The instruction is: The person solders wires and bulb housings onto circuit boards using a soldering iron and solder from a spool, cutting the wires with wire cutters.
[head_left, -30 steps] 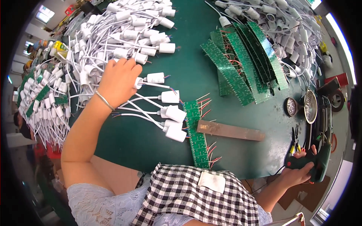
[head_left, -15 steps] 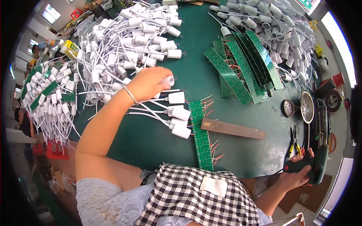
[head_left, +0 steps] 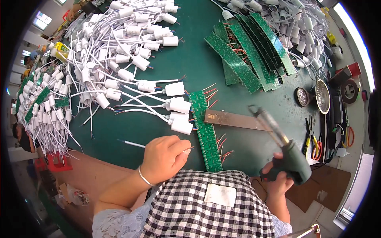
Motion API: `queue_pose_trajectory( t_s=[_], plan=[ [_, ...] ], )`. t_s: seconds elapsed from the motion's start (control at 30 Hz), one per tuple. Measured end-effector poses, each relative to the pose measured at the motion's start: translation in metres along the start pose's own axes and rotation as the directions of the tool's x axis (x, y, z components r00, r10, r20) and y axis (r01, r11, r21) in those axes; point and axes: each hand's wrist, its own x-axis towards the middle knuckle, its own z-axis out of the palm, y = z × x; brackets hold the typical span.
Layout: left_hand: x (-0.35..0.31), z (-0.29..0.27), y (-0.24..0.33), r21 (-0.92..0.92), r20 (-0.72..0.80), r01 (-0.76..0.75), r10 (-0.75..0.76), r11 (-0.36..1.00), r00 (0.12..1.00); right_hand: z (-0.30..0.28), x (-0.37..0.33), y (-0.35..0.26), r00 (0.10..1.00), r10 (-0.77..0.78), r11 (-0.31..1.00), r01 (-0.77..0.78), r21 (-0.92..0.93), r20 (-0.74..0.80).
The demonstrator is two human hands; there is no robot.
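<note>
My left hand is closed around a white corded lamp socket at the table's near edge. Its body is hidden in my fingers; its white cord sticks out to the left, and thin wire ends show on the right. Just right of it lies a green circuit board strip, with several white sockets lined up along its left edge and red wires on its right. My right hand grips a dark green soldering gun, its metal tip pointing up and left above the table.
A flat metal bar lies against the board strip. White corded sockets are heaped at the far left and far right. Stacked circuit boards lie between. At right are a small round tin, a metal dish and pliers.
My left hand has come from the socket heap to the near edge, carrying the socket. My right hand has brought the soldering gun leftward over the table. The view has shifted slightly.
</note>
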Motion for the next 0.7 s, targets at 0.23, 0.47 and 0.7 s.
queue_pose_trajectory(
  t_s=[0.23,0.47,0.7],
  plan=[
    [0.002,0.023,0.007,0.069,-0.142,0.067,-0.057,0.995,0.988,-0.007,-0.025,0.006,0.918,0.249,0.968,-0.241,-0.064,0.309],
    [0.018,0.033,0.005,0.206,-0.293,0.121,-0.056,0.971,0.954,-0.011,-0.028,-0.001,0.806,0.429,0.892,-0.306,-0.333,0.408],
    [0.026,0.031,0.004,0.155,-0.182,0.094,-0.065,0.983,0.981,-0.001,-0.022,-0.002,0.858,0.26,0.91,-0.064,-0.409,0.443]
  ],
)
